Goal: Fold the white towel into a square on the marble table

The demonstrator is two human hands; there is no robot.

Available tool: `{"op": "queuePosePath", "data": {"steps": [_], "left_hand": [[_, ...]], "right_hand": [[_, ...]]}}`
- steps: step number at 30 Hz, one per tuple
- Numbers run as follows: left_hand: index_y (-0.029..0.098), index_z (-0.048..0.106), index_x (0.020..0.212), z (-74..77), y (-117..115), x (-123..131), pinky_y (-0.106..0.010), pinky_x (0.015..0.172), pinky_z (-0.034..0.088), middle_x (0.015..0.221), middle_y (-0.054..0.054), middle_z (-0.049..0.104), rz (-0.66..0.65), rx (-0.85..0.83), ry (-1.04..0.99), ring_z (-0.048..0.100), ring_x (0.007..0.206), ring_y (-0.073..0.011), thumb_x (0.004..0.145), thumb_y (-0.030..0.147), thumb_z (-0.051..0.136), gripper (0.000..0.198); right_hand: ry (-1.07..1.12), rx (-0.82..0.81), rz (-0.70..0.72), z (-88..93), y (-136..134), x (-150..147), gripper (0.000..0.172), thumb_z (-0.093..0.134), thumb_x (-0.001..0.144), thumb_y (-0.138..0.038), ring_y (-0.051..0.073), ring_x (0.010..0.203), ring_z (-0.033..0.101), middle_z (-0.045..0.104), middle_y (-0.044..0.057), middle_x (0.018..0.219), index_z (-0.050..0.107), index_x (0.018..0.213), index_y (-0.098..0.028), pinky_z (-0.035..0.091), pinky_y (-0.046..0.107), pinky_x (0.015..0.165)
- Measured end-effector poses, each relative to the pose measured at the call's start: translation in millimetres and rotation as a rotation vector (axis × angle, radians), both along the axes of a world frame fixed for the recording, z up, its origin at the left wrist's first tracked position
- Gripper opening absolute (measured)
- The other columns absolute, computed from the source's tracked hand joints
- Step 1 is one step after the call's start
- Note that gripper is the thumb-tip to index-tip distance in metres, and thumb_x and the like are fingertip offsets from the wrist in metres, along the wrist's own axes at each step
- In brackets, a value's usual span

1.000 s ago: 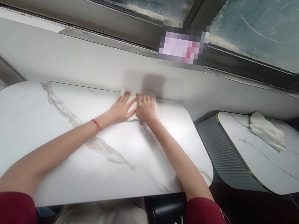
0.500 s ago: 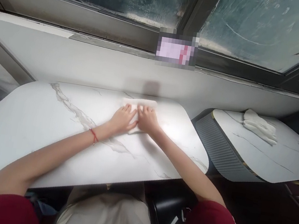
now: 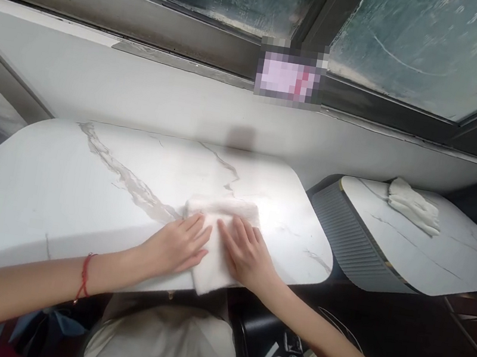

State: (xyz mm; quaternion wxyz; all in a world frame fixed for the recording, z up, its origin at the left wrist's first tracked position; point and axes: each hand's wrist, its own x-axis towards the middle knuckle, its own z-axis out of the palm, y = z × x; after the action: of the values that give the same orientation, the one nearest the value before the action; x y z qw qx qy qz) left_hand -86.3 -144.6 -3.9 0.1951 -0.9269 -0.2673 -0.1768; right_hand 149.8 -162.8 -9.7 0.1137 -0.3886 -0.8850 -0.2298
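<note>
A folded white cloth (image 3: 216, 262) lies on the marble-patterned tabletop (image 3: 95, 198), its near end hanging over the front edge. On its left side rests my left hand (image 3: 178, 244), fingers stretched out and pressing down from above. My right hand (image 3: 249, 252) lies on the right side of the same cloth, fingers spread and extended. A narrow strip of cloth shows between the two hands. Neither hand has its fingers wrapped around it.
To the right stands a second marble-topped table (image 3: 416, 255) with a ribbed grey side and a crumpled whitish glove or cloth (image 3: 415, 206) on it. White wall and windows run behind. Below the front edge, a black surface (image 3: 254, 347) holds several small items.
Both hands have drawn the cloth from near the back of the tabletop toward me, to the front edge. The cloth's near end now overhangs that edge.
</note>
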Motion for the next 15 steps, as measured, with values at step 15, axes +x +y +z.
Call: {"op": "queuePosePath", "data": {"steps": [15], "left_hand": [[0.015, 0.060, 0.139, -5.9, 66.0, -41.2, -0.054, 0.114, 0.043, 0.150, -0.022, 0.055, 0.308, -0.332, -0.180, 0.049, 0.142, -0.0379, 0.098, 0.055, 0.051, 0.058]], "right_hand": [[0.051, -0.457, 0.023, 29.0, 98.7, -46.6, 0.053, 0.038, 0.100, -0.022, 0.034, 0.145, 0.041, 0.047, 0.027, 0.153, 0.048, 0.151, -0.010, 0.042, 0.045, 0.099]]}}
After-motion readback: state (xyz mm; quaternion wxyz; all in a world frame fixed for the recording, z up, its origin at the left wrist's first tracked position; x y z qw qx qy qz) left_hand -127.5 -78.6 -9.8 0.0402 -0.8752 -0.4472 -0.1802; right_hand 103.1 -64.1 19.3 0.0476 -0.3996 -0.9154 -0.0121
